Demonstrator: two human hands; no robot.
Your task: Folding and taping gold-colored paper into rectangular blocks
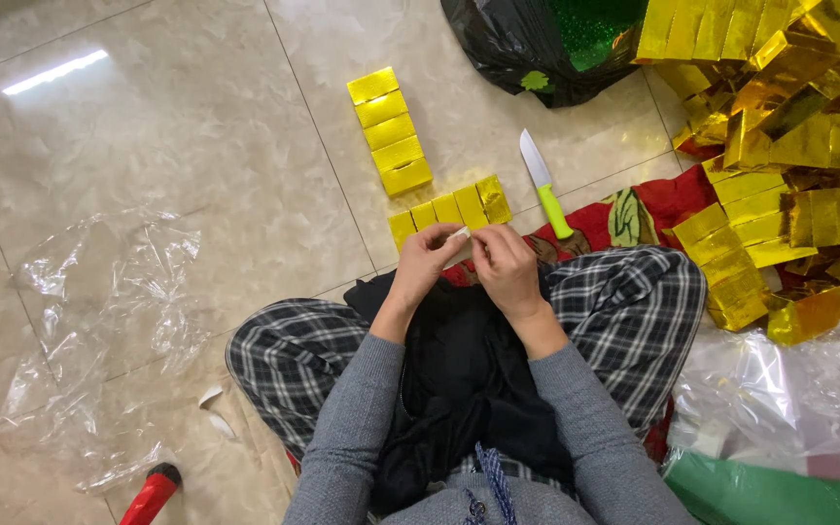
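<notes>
Strip (459,233), small and white, is pinched between both hands just above the lap, in front of the gold blocks; it is too small to tell what it is made of.

Going by size, the floor (196,126) of pale glossy tiles fills most of the view. At the upper right a heap (799,107) of folded gold foil pieces spills down the right side, partly over a red patterned cloth (634,209). A crumpled clear sheet (99,331) lies on the tiles at the left, and more clear wrap (780,389) lies at the right above a green bag (760,496). A black bag (517,44) sits at the top, open on something glittery green.

The person sits with checked trousers (624,301) and grey sleeves, dark fabric bunched in the lap.

Two rows of gold blocks (391,131) lie on the tiles, one running up and away, the other just beyond the hands. A knife (544,185) with a white blade and lime handle lies beside them, well apart from the hands. A red and black handle (153,493) shows at the bottom edge.

The left hand (425,262) has its fingers closed narrowly on the strip, and the right hand (503,262) meets it, fingers also nipped together on the same piece.
</notes>
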